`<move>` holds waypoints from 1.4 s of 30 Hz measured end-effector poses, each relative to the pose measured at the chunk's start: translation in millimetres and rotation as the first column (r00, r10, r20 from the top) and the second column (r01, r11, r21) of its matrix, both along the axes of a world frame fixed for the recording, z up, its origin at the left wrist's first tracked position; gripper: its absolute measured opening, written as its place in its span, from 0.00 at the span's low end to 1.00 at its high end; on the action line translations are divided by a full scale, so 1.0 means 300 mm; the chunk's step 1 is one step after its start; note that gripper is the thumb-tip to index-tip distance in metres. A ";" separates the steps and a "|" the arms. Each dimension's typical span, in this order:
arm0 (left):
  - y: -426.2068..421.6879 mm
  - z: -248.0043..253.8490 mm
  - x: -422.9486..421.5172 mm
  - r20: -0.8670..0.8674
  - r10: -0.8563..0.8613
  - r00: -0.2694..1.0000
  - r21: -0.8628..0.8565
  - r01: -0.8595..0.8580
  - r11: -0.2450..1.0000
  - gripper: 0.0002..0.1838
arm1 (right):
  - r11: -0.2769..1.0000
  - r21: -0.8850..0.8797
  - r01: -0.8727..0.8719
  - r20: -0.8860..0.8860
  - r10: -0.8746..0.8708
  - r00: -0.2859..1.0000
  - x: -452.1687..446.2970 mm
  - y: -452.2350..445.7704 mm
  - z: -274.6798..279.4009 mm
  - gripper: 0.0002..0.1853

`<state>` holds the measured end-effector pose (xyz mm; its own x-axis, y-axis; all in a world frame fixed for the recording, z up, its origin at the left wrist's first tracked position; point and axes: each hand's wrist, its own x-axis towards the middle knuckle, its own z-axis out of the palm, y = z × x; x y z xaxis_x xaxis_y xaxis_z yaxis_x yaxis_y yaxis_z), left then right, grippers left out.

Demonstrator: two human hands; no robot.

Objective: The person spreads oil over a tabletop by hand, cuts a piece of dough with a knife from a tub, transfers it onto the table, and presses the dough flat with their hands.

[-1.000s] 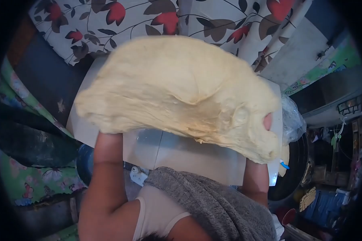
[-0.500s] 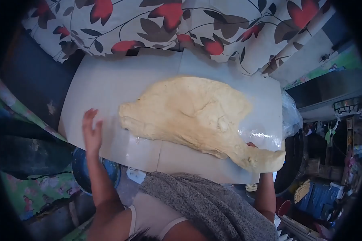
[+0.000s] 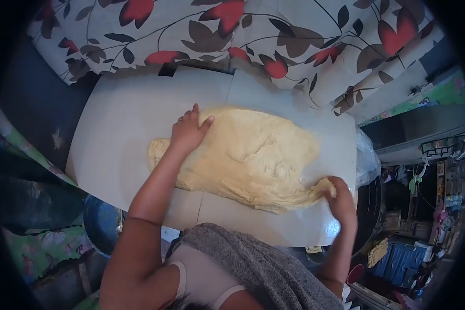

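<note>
Dough [image 3: 253, 150]: spread on desk [image 3: 113, 119].
Left hand [image 3: 189, 133]: just swung in over dough's left side — fingers apart.
Right hand [image 3: 342, 196]: fingers clamped on dough's right end.
Upshot: both hands at dough.

Dough [image 3: 253, 160] on tabletop [image 3: 124, 119], curtain [image 3: 191, 31] behind; basin [image 3: 97, 227] below front-left edge, plastic bag [image 3: 367, 155] right (just past the edge).

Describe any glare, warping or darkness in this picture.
In the head view, bluish-white glare marks the glossy white tabletop near the bare right hand; lens distortion likely bows the tabletop's left edge; black rounds the corners; the lumpy pale-yellow dough shows clear creases.
</note>
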<state>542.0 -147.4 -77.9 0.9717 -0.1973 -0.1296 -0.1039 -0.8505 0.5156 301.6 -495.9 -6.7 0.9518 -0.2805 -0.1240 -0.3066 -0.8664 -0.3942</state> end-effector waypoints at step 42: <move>0.283 -0.117 0.230 0.087 -0.126 0.988 0.340 0.089 0.936 0.34 | 0.855 -0.336 -0.396 0.058 0.438 0.897 0.738 0.535 -0.377 0.33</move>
<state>610.9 -62.5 -113.1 0.9589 -0.2643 -0.1036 -0.2425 -0.9523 0.1850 522.9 -335.5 -119.8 0.9892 0.1428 0.0331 0.1454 -0.9846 -0.0975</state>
